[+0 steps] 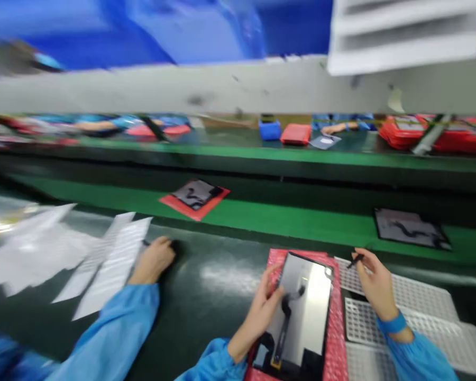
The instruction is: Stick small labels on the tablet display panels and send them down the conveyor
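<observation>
A shiny display panel (309,301) with a dark flex cable lies on a red bubble-wrap sheet (337,338) in front of me. My left hand (262,312) is at the panel's left edge, fingers curled over it and thumb on its face. Raised just right of the panel, my right hand (375,283) has its fingers pinched on a small dark tool (356,260). The picture is smeared by motion.
A co-worker's hand (153,260) in a blue sleeve rests beside white sheets (103,259) at left. White grid trays (412,307) lie under my right hand. On the green belt (281,219) sit a panel on a red sheet (196,198) and a bare panel (410,227). Red trays and other workers are beyond.
</observation>
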